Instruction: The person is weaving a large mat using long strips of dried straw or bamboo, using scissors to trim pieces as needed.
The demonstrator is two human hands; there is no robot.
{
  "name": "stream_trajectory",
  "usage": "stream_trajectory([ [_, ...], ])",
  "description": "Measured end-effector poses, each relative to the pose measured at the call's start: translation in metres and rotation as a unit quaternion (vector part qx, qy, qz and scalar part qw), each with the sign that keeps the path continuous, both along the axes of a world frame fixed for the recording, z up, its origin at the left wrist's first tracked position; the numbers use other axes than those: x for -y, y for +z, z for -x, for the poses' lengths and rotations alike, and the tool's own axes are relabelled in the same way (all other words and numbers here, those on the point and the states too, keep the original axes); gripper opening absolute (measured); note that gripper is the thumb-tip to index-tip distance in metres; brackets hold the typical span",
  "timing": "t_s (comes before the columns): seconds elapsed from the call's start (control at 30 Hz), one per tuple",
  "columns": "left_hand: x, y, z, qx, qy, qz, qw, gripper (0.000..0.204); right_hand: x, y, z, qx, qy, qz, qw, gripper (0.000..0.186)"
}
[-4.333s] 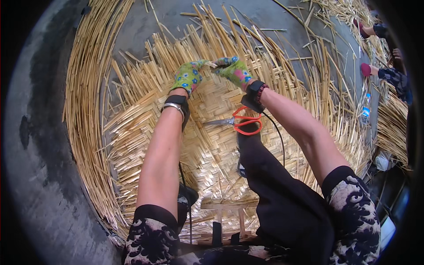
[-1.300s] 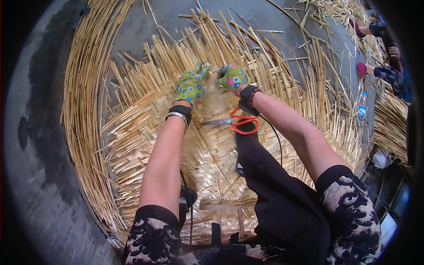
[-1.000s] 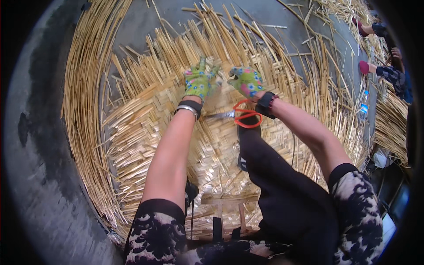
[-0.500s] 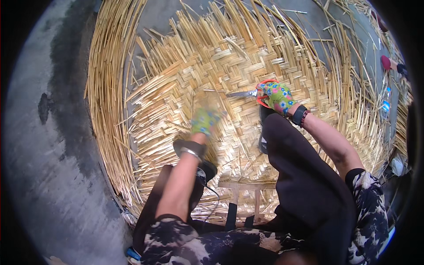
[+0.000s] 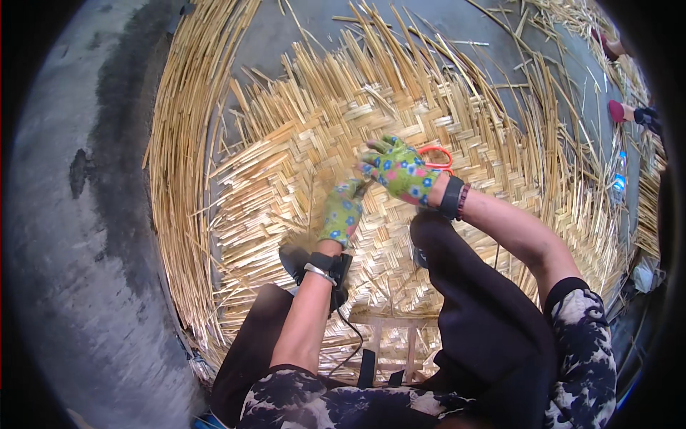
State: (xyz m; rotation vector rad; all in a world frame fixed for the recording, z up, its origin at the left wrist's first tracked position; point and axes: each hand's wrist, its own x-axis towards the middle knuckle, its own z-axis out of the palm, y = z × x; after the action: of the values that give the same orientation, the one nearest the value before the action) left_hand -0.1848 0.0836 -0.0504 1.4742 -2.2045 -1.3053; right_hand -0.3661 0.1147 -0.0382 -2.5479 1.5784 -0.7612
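Observation:
Both my hands wear green floral gloves and meet over a woven straw mat (image 5: 400, 236). My left hand (image 5: 343, 211) is closed, its fingertips up against those of the other hand. My right hand (image 5: 401, 171) reaches in from the right with bent fingers, closed near the left fingertips. Whatever lies between the fingers is too small and blurred to name. Behind the right hand show the red-orange handles of scissors (image 5: 437, 151); the hand hides their blades. They appear to lie on the mat, out of the fingers' grip.
Long loose straws (image 5: 179, 157) run along the mat's left side, and more straws (image 5: 554, 136) lie at the right. Uneven straw ends stick out at the far edge. A plastic bottle (image 5: 619, 177) and another person's foot (image 5: 619, 111) are at the right. Grey concrete floor (image 5: 107, 286) spans the left.
My right hand has moved left from the scissors toward my left hand, and the scissors have left its grip. My left hand, blurred before, has shifted slightly right, and the two hands meet.

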Motion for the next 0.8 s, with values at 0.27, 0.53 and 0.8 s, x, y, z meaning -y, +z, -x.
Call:
stream_trajectory([
  [0.27,0.071,-0.006,-0.003,-0.144,0.120,0.234,0.954,0.026,0.057,0.001,-0.012,-0.062,-0.019,-0.340,0.938,0.009],
  [0.53,0.175,0.003,0.003,-0.004,0.107,0.162,0.981,0.055,0.167,-0.042,0.035,0.532,-0.192,-0.346,0.748,0.017],
  [0.8,0.213,-0.045,0.016,0.065,0.036,-0.118,0.990,0.067,0.208,-0.060,0.016,0.444,-0.197,-0.379,0.788,0.017],
])
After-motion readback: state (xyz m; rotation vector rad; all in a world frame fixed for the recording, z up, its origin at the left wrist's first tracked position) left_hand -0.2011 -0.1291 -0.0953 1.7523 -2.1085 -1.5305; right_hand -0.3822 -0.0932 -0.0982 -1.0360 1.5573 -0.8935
